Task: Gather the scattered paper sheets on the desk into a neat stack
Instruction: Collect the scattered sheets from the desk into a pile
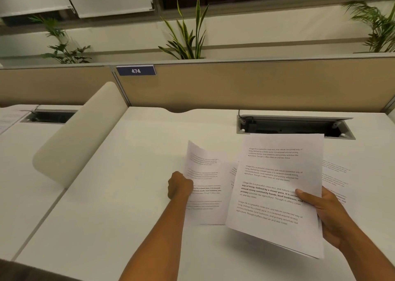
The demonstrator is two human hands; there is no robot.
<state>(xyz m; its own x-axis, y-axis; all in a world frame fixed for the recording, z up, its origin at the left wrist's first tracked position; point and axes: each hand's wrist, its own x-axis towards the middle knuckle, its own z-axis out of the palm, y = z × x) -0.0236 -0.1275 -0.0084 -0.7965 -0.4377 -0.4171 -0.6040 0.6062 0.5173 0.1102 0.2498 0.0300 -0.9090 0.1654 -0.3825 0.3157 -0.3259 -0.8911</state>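
While the right hand (327, 214) pinches a bundle of thin white printed paper sheets (275, 195) by its edge, the left hand (179, 185) clamps one curling sheet (203, 169) — light, floppy, slippery stuff, best gripped mid-edge.

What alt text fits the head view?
Right hand holds a sheaf of printed sheets above a white desk while the left hand grips another sheet's edge. One more sheet lies at right.
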